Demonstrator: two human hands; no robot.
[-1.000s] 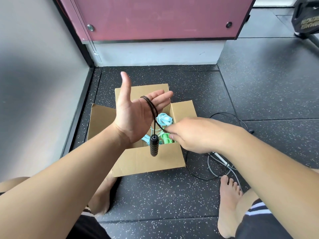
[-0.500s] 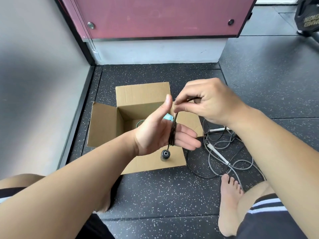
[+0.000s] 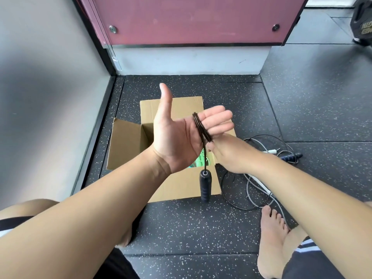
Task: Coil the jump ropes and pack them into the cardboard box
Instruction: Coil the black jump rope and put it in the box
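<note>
My left hand (image 3: 179, 135) is held palm up over the open cardboard box (image 3: 128, 146), thumb raised and fingers straight. The black jump rope (image 3: 201, 126) is wound in several loops round those fingers. One black handle (image 3: 205, 186) hangs from the loops in front of the box. My right hand (image 3: 229, 156) sits just under the left fingers and pinches the black cord; its fingertips are hidden. The rope's other black handle (image 3: 290, 157) lies on the floor to the right. A green rope (image 3: 200, 161) shows inside the box.
A grey jump rope with white handles (image 3: 259, 182) lies tangled on the dark speckled floor right of the box. My bare right foot (image 3: 273, 238) rests beside it. A grey wall runs along the left, a maroon panel at the back.
My left hand turned palm up and rose again. My right hand swung down from above the fingers to below them, carrying the cord round. The hanging handle dropped lower.
</note>
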